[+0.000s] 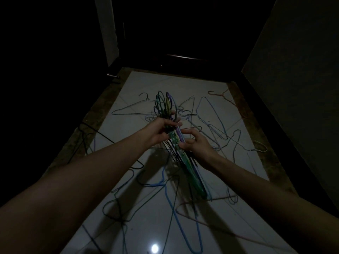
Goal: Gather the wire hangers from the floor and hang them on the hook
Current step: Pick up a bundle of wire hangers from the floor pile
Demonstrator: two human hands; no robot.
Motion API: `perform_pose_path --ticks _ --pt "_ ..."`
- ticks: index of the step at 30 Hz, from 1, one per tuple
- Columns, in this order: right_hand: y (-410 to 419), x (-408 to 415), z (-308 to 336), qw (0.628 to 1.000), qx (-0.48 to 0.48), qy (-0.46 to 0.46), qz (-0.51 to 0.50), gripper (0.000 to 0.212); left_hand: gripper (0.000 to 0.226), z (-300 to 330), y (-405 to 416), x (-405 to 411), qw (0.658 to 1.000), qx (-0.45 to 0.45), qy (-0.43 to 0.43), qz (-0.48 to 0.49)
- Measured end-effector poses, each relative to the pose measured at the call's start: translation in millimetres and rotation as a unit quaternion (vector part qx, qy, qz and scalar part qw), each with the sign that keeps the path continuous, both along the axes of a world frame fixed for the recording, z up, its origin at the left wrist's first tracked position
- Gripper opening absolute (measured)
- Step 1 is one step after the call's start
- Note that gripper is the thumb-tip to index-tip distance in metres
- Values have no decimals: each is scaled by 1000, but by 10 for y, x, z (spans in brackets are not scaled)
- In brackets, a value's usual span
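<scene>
In the head view, the left hand (pixel 161 131) grips a bundle (pixel 176 143) of coloured wire hangers near their necks, fingers curled round it. The hooks of the bundle fan upward and away, and the bodies slant down toward the viewer above the floor (pixel 156 85). The right hand (pixel 194 143) pinches the bundle's near edge with thumb and fingers, seemingly squaring the stack, though the dim light makes the exact hold hard to read.

Gathering looks roughly half done. Many loose hangers (pixel 211 114) lie scattered on the tiles: a grey one (pixel 132 109) at far left, a red one (pixel 223 97) by the far right border, blue ones (pixel 185 228) close in. The wall hook is not in view, so nothing is hung yet as far as can be seen. The rest must be picked up, then all carried to the hook.
</scene>
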State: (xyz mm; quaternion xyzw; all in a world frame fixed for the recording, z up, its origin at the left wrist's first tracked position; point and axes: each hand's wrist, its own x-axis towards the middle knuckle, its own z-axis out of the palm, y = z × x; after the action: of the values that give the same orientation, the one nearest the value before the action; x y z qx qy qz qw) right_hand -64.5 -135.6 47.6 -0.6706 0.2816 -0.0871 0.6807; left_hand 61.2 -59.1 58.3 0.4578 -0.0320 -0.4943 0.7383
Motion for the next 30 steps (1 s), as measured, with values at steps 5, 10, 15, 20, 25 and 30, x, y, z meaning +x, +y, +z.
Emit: perform_pose_path --ticks 5,10,15,20,25,30 --pt "127 36 -199 999 -43 8 32 28 42 -74 162 76 999 26 -34 7" --pt "238 111 -446 996 -50 47 52 23 35 -171 375 294 993 67 -97 29" --pt "358 107 -657 993 -48 62 89 26 33 -252 588 454 986 98 -124 52" --pt "388 78 -876 984 -61 91 140 23 31 -260 762 625 984 84 -135 75" --pt "338 77 -1133 967 -130 133 173 27 30 -264 924 750 980 106 -161 51" --pt "355 129 -1365 950 -176 158 202 34 30 -309 1043 806 979 108 -165 46"
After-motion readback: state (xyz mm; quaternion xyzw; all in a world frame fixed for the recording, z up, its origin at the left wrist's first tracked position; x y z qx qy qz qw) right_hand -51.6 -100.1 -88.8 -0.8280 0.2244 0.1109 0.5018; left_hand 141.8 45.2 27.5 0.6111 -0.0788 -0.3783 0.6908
